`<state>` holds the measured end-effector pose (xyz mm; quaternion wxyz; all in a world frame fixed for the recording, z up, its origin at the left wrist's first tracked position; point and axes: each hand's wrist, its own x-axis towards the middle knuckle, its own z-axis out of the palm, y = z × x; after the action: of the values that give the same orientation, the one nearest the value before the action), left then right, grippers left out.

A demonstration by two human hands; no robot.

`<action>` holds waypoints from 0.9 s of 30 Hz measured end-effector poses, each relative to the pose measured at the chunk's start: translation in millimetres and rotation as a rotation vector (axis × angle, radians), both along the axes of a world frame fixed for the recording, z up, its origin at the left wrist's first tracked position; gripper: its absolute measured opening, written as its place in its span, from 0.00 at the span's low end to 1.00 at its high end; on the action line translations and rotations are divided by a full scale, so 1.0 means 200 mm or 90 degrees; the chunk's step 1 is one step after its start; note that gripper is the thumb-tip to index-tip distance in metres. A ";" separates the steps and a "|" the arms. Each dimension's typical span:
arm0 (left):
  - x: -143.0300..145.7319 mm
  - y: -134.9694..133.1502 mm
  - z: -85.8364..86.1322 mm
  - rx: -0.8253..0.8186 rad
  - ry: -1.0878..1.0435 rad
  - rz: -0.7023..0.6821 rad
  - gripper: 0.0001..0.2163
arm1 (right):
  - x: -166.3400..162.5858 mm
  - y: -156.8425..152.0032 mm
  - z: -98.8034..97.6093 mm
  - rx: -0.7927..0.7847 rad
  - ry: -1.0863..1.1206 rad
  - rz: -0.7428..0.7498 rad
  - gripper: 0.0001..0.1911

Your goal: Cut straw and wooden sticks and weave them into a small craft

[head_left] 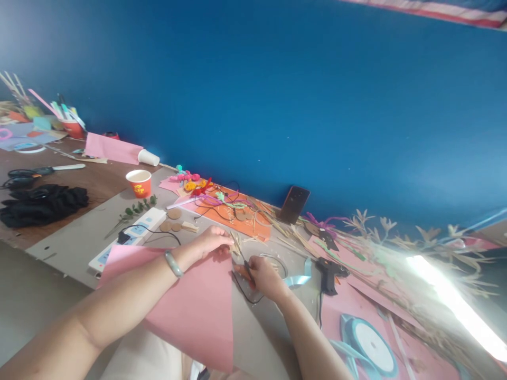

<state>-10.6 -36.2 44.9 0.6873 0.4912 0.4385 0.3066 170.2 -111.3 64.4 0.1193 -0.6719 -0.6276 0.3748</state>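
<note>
Indoors, the left hand [214, 243] pinches pale strips [236, 244]. At four o'clock from it, the right hand [264, 278] curls its fingers around scissors [246, 264].

scissors [247, 266] partly hidden, forearms [130, 300] cropped

Blue wall [253, 105]: bright, fading to a pale haze up and left of the left hand [216, 241]
White streak [455, 306]: blown-out glare well right of the right hand [265, 277], washing out the dried leaves [387, 224] around it
Grey board [265, 330]: soft shadow just beside the right forearm [309, 322]
Between the hands: fine detail's kinda mushy
Far edges: wide-angle stretch, stuff looks smeary
</note>
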 end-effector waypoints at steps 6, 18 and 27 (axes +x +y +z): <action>0.00 0.00 -0.01 0.012 -0.007 -0.012 0.06 | -0.01 0.00 0.01 0.004 0.007 -0.007 0.20; -0.02 0.01 0.05 0.075 -0.113 0.138 0.08 | 0.04 0.02 -0.01 0.082 0.041 -0.034 0.17; -0.02 0.00 0.06 0.112 -0.151 0.171 0.10 | 0.03 0.02 -0.04 0.082 0.006 -0.024 0.21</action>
<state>-14.8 -36.4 57.4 0.6415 0.4467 0.3874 0.4887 176.3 -107.0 57.0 0.1721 -0.6727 -0.6371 0.3347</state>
